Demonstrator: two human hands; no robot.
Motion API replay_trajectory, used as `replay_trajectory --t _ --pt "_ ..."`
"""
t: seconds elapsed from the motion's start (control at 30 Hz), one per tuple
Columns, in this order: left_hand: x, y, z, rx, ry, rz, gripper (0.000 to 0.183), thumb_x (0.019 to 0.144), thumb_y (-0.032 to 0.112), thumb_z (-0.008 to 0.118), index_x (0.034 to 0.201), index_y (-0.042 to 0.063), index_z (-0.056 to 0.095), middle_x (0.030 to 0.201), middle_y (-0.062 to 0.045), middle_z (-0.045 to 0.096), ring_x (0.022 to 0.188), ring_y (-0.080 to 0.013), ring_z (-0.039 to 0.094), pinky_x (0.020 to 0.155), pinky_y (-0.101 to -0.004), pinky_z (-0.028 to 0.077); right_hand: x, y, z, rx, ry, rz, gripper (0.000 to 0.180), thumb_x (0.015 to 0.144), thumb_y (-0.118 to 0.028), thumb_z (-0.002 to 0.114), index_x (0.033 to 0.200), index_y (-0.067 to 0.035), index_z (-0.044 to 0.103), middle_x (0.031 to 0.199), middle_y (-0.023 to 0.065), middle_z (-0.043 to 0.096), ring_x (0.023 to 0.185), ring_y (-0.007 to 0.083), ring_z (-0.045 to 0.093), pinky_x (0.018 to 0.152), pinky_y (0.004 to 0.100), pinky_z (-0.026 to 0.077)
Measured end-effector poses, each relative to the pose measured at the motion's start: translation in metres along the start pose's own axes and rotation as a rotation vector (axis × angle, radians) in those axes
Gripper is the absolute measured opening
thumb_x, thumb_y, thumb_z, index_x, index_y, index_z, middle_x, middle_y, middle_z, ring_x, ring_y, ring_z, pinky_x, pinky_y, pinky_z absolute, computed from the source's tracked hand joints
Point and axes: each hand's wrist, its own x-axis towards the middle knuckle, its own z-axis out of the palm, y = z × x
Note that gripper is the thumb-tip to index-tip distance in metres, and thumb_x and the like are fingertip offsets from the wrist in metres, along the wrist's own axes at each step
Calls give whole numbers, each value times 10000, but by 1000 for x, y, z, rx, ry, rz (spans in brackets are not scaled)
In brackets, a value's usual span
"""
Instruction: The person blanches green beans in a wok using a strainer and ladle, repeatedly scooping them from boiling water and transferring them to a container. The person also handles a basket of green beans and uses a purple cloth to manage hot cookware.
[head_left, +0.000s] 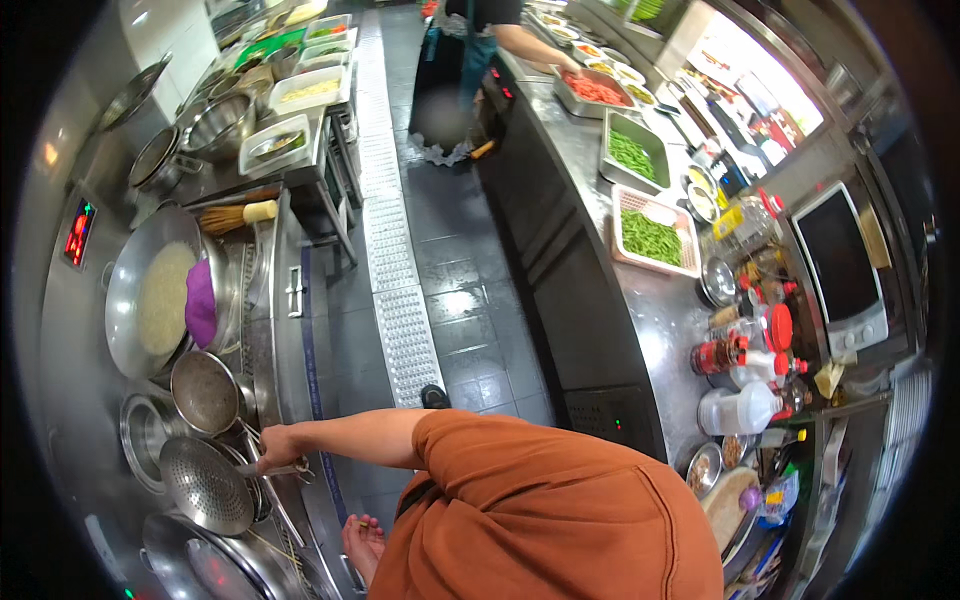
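My right hand (281, 448) reaches over the stove's edge, its fingers curled round the handle of a metal ladle (204, 394). The handle of a perforated skimmer (206, 484) passes just under these fingers; whether they grip it too is unclear. Low beside my body, my left hand (364, 540) is half curled, palm up, with a small yellowish piece at its fingers. Beyond the ladle, a large wok (124, 300) contains pale, cloudy liquid, and a purple cloth (200, 304) hangs over its near rim. A metal pot (142, 442) stands behind the ladle and skimmer.
Another wok (161, 536) sits at lower left. A bamboo brush (229, 217) lies past the big wok. Across the aisle, a steel counter (652, 315) carries a basket of green beans (651, 236), bottles and trays. A co-worker's hand (570, 66) touches a tray of red food (596, 90).
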Motion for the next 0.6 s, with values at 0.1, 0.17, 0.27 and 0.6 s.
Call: replay_trajectory --t 0.1,0.17,0.27,0.6 --pt "3 -6 21 -20 -68 -66 150 922 207 620 1010 104 555 857 -35 637 753 -163 605 609 -280 476 -36 11 -11 339 -75 107 499 844 -464 674 880 33 662 724 163 656 621 245 677 497 367 548" --pt "3 -13 37 31 -68 -40 145 921 206 619 996 102 551 857 -34 636 743 -161 601 610 -277 475 -70 32 -29 431 -36 105 509 856 -477 667 905 29 640 753 147 651 626 232 674 514 358 558" --pt "1 -27 66 31 -53 -7 150 921 206 614 1008 101 550 867 -31 635 738 -159 597 613 -272 473 -146 85 -68 753 -3 147 545 888 -473 644 1087 30 582 939 153 651 714 232 685 584 347 585" --pt "-57 -77 321 516 -614 89 170 939 125 589 1076 54 519 887 -90 644 745 -181 630 624 -272 494 -533 272 -202 1233 1470 345 549 905 -500 610 1101 3 512 925 129 619 744 221 658 602 357 594"
